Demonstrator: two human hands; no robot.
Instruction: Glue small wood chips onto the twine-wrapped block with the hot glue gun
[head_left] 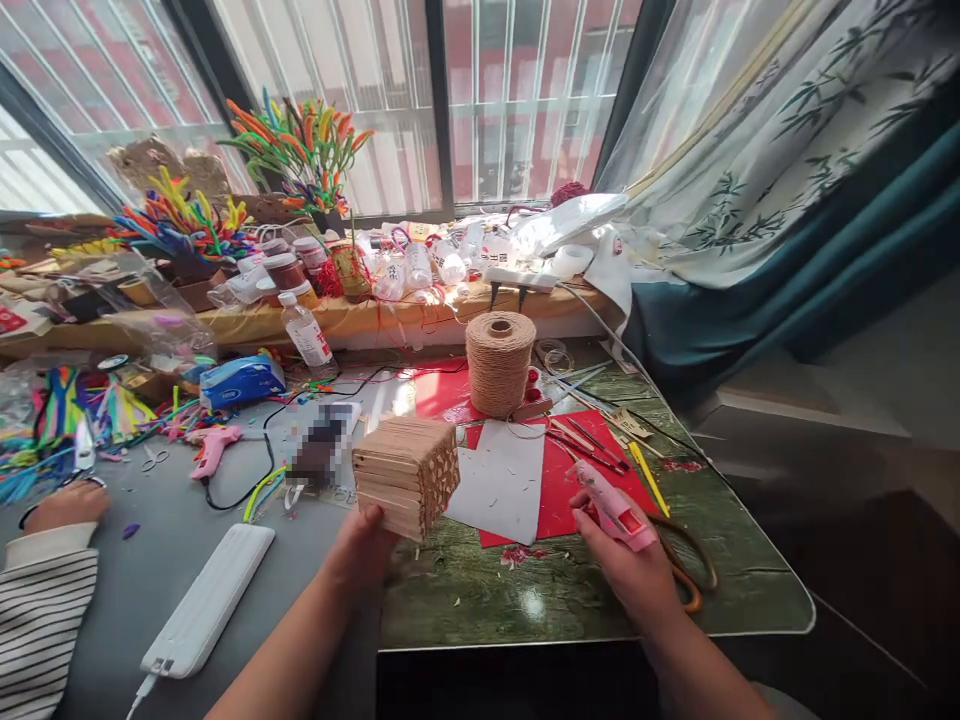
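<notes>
My left hand (367,550) is closed around the lower left of a box built from wooden craft sticks (390,475), held up over the table. One side of that box is rough with stick ends. In my right hand (626,560) is a pink hot glue gun (611,510), its nozzle pointing up and left, apart from the box. White paper (502,480) and red paper (600,450) lie beneath and between my hands. Behind them stands a large spool of twine (500,365). Brown-handled scissors (694,565) lie beside my right wrist.
At far left another person's hand (67,505) touches scissors. A white power strip (210,600), a second pink glue gun (212,448) and a blue packet (241,380) lie on the left. A yellow pencil (649,478) lies at right. Bottles and pipe-cleaner flowers (300,150) crowd the windowsill.
</notes>
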